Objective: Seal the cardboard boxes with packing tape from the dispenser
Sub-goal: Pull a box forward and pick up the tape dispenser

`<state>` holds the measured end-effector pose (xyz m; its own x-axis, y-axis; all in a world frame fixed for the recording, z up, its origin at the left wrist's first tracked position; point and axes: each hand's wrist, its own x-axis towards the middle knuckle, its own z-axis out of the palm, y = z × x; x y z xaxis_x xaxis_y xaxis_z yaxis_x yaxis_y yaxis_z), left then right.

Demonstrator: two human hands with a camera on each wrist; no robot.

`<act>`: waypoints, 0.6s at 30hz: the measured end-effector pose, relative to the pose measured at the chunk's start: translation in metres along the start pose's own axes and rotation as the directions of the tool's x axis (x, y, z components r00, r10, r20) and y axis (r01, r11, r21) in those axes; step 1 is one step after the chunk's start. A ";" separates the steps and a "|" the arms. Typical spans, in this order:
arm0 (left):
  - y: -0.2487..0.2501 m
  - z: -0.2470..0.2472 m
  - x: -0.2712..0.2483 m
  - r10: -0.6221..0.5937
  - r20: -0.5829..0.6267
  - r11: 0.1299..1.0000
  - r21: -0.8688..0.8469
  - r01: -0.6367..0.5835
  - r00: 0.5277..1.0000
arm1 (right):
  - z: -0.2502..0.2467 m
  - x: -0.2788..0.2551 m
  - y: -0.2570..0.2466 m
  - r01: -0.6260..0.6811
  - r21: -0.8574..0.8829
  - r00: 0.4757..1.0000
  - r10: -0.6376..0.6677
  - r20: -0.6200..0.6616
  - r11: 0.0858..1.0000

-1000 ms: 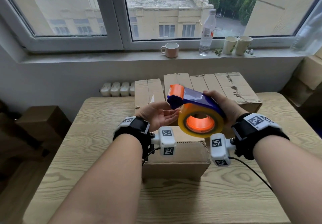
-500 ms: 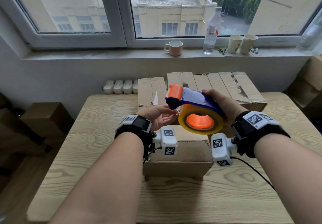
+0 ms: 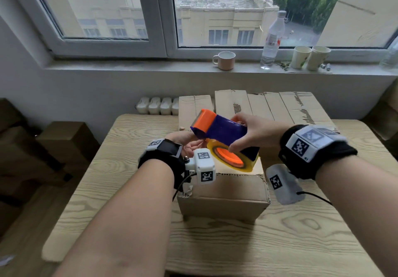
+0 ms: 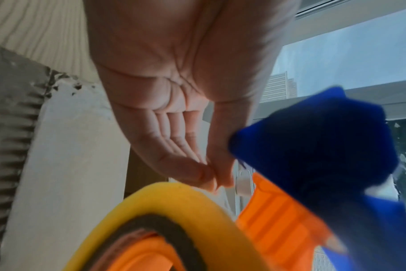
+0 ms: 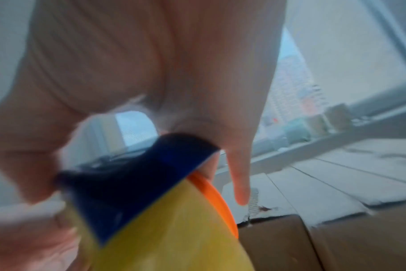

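A blue tape dispenser (image 3: 226, 130) with an orange nose carries a yellow tape roll (image 3: 247, 168) and hangs just above a small closed cardboard box (image 3: 224, 199) at the table's middle. My right hand (image 3: 243, 134) grips the blue body from above, thumb on the near side. In the blurred right wrist view the index finger (image 5: 240, 187) points down past the dispenser (image 5: 132, 183). My left hand (image 3: 189, 145) is palm up under the nose. Its fingers lie nearly straight, thumb tip against fingertips (image 4: 206, 176) beside the roll (image 4: 174, 201). No tape shows between them.
Larger taped cardboard boxes (image 3: 280, 108) and a narrower one (image 3: 193, 108) stand at the back of the wooden table (image 3: 280, 244). The window sill holds a mug (image 3: 225, 61), a water bottle (image 3: 272, 39) and two paper cups (image 3: 310, 58). More boxes (image 3: 64, 138) sit on the floor at left.
My right hand has shifted from behind the dispenser to over its top, and the dispenser has dropped closer to the small box. My left hand has moved in under the nose.
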<state>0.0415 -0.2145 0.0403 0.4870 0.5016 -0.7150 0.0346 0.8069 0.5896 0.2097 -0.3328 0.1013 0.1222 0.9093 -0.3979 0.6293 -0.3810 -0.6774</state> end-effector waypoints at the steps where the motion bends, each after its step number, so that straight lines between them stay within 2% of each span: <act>1: 0.001 -0.001 -0.002 -0.006 -0.011 1.000 -0.005 0.006 1.000 | 0.002 0.000 -0.005 0.017 -0.063 0.999 -0.019 -0.034 0.998; 3: 0.001 -0.002 -0.007 0.021 -0.046 1.000 0.002 -0.021 0.999 | 0.008 0.001 -0.011 0.070 -0.185 0.994 -0.085 -0.072 0.980; 6: -0.002 -0.014 -0.013 0.108 -0.106 0.994 0.000 -0.109 0.988 | 0.013 0.000 -0.013 0.137 -0.270 0.987 -0.154 -0.045 0.953; 10: -0.006 -0.039 -0.022 0.169 -0.137 0.976 0.164 -0.146 0.976 | 0.010 -0.004 -0.009 0.132 -0.326 0.989 -0.147 -0.021 0.936; 18: -0.029 -0.062 -0.035 0.193 -0.200 0.975 0.145 -0.166 0.961 | 0.016 -0.019 -0.016 0.138 -0.506 0.990 -0.128 0.055 0.851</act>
<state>-0.0307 -0.2360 0.0245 0.2997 0.7001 -0.6481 0.0793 0.6587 0.7482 0.1849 -0.3466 0.1098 -0.0015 0.9401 -0.3409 0.9410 -0.1140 -0.3187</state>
